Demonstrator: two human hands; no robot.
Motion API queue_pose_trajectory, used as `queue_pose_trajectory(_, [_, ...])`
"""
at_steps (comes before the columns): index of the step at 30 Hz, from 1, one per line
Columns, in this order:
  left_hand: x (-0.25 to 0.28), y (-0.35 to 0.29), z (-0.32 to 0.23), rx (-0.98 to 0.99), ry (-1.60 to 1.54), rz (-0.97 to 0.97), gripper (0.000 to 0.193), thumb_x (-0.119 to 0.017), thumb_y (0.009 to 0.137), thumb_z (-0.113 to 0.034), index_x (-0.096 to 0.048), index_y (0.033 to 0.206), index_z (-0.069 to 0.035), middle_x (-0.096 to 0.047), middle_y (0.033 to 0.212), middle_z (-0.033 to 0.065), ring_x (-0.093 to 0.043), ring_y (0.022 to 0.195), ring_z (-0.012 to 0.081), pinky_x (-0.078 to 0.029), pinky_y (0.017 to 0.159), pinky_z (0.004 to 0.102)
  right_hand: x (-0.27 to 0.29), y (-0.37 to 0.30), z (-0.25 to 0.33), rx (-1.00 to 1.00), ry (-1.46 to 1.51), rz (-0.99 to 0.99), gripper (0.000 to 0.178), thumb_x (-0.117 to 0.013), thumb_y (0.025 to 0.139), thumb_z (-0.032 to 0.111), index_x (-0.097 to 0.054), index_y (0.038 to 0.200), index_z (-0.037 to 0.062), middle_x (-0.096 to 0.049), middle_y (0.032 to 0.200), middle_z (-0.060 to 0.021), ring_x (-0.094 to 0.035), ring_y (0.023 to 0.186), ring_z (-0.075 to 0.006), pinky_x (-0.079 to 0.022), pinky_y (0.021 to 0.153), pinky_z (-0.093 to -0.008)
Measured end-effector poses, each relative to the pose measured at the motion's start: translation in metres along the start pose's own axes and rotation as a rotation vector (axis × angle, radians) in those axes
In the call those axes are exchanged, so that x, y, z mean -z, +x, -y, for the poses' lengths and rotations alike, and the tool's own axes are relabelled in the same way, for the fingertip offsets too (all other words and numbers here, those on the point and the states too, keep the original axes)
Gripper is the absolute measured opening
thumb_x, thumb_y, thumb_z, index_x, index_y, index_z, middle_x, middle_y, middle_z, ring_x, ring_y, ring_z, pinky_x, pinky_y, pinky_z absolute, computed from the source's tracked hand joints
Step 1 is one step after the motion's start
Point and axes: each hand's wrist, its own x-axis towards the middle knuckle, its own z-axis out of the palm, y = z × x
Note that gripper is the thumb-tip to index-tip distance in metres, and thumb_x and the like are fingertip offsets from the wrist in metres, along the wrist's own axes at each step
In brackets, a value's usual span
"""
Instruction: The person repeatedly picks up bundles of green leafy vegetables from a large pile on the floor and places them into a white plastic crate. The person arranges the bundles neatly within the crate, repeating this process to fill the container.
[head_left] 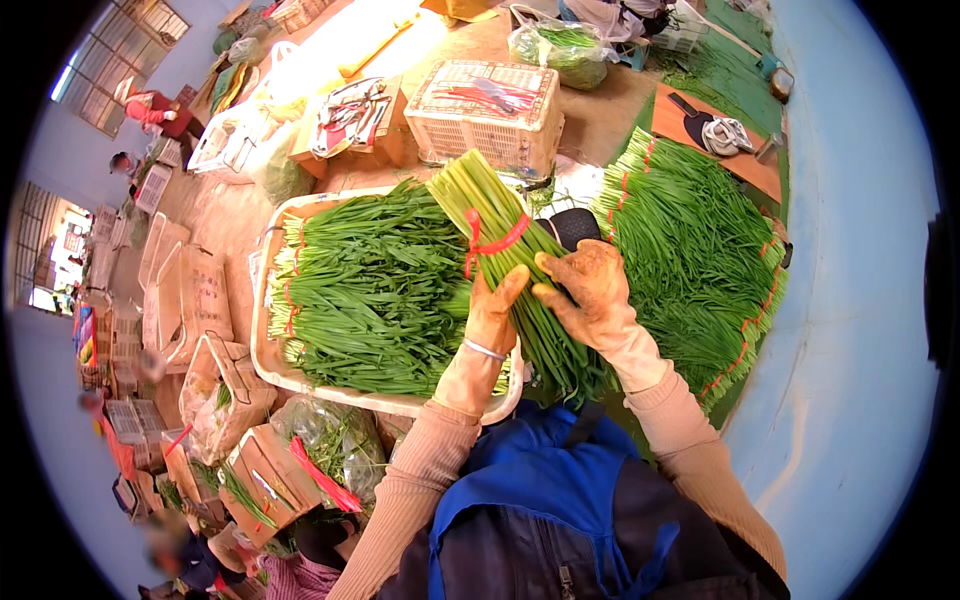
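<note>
A bundle of long green chives (pixel 497 220), pale at its cut ends, lies slantwise before me, those ends pointing up and left. A red tie (pixel 490 245) goes round its upper part, with a loose end sticking out. My left hand (pixel 491 322), a bracelet at its wrist, grips the bundle from the left just below the tie. My right hand (pixel 592 297) is closed on the stems from the right, thumb and fingers bent against them. Under the bundle stands a pale crate (pixel 262 345) of chives (pixel 375 290), several with red ties.
Tied chives (pixel 690 260) lie heaped at the right beside a blue wall (pixel 840 300). Ahead stand an upturned crate (pixel 485 110) with red strips and a box (pixel 352 120) with more strips. A board (pixel 735 150) holds a cap. Crates and other people are at the left.
</note>
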Motion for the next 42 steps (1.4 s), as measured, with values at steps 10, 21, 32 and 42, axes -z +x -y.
queue_pose_trajectory(10, [-0.036,-0.007,-0.031,-0.225,-0.046,0.060,0.053,-0.067,0.089,-0.022,-0.048,0.134,-0.003,-0.061,0.121,0.0104,-0.061,0.108,0.0230,-0.051,0.094,0.0366,0.077,-0.027,-0.041,-0.394,0.177,0.246,0.043,-0.077,0.078,0.024,-0.066,0.117,0.0063,-0.067,0.112,-0.0164,-0.064,0.107,-0.0294,-0.047,0.096,-0.0392])
queue_pose_trajectory(21, [-0.016,-0.052,-0.023,-0.206,-0.433,0.121,0.053,-0.072,0.086,-0.028,-0.052,0.128,-0.003,-0.066,0.115,0.0117,-0.068,0.097,0.0237,-0.057,0.087,0.0400,0.023,-0.046,-0.020,-1.037,1.449,0.812,0.118,-0.096,0.048,0.034,-0.037,0.146,0.0020,-0.054,0.136,-0.0068,-0.050,0.124,-0.0181,-0.038,0.106,-0.0333])
queue_pose_trajectory(32, [0.193,-0.059,-0.093,-0.511,-0.615,-0.168,0.049,-0.073,0.085,-0.031,-0.059,0.123,-0.002,-0.068,0.114,0.0139,-0.067,0.101,0.0280,-0.056,0.090,0.0467,-0.138,0.012,0.068,-0.369,0.559,1.140,0.127,-0.089,0.061,0.032,-0.008,0.154,0.0044,-0.021,0.158,-0.0191,-0.021,0.146,-0.0285,-0.023,0.118,-0.0353])
queue_pose_trajectory(42, [0.414,-0.091,-0.146,-0.599,-0.580,-0.533,0.050,-0.073,0.085,-0.037,-0.060,0.123,-0.005,-0.067,0.116,0.0122,-0.066,0.101,0.0298,-0.056,0.089,0.0472,-0.350,-0.005,0.134,-0.035,0.246,1.100,0.109,-0.081,0.072,0.032,-0.014,0.152,0.0013,-0.035,0.148,-0.0227,-0.047,0.125,-0.0390,-0.042,0.104,-0.0403])
